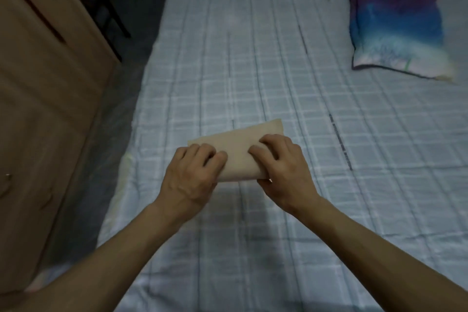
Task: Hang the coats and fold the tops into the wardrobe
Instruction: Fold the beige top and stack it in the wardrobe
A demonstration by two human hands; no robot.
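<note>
A small beige top (pixel 240 145), folded into a compact rectangle, lies on the bed (pixel 253 58) near its left side. My left hand (pixel 192 172) grips the fold's left end with curled fingers. My right hand (pixel 281 162) holds the right end, fingers curled over the top and thumb under the near edge. The lower edge of the top is hidden behind both hands. The wooden wardrobe (pixel 45 78) stands at the left, its doors closed in the part that shows.
A blue, purple and white pillow (pixel 397 30) lies at the bed's far right. The checked pale-blue sheet covers the whole mattress. A narrow strip of floor (pixel 114 99) runs between bed and wardrobe. Dark furniture legs (pixel 114 15) stand beyond the bed's far left corner.
</note>
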